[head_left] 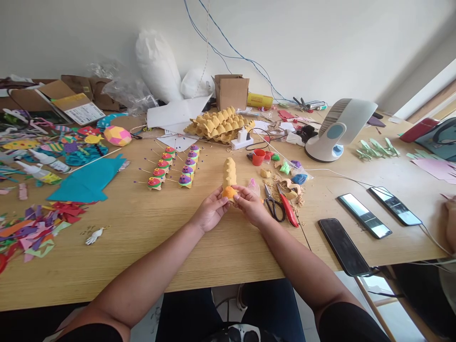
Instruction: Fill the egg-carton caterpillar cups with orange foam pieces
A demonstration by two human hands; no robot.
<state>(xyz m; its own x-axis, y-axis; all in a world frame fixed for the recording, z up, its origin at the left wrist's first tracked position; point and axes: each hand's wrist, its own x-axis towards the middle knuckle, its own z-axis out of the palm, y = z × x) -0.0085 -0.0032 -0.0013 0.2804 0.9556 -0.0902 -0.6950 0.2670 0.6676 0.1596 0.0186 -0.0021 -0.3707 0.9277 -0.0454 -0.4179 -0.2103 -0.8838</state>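
Note:
A strip of yellow egg carton (230, 171) points away from me over the table. Its near cup is covered with orange clay (229, 192). My left hand (213, 209) pinches the near end from the left, while my right hand (251, 203) grips it from the other side, fingertips at the orange clay. To the left stand two finished carton rows: red and green caterpillars (162, 168) and purple ones (187, 168), with thin pin feelers. Right of my hands lie black scissors (274, 206) and a red-handled cutter (288, 205).
Stacked egg trays (219, 124), a white power strip (242, 140) and a red cup (258, 156) are behind. Bagged clay (299, 178) and carton scraps lie right. A white fan (340, 128) and phones (344, 247) stand further right. Paper strips (35, 230) cover the left side.

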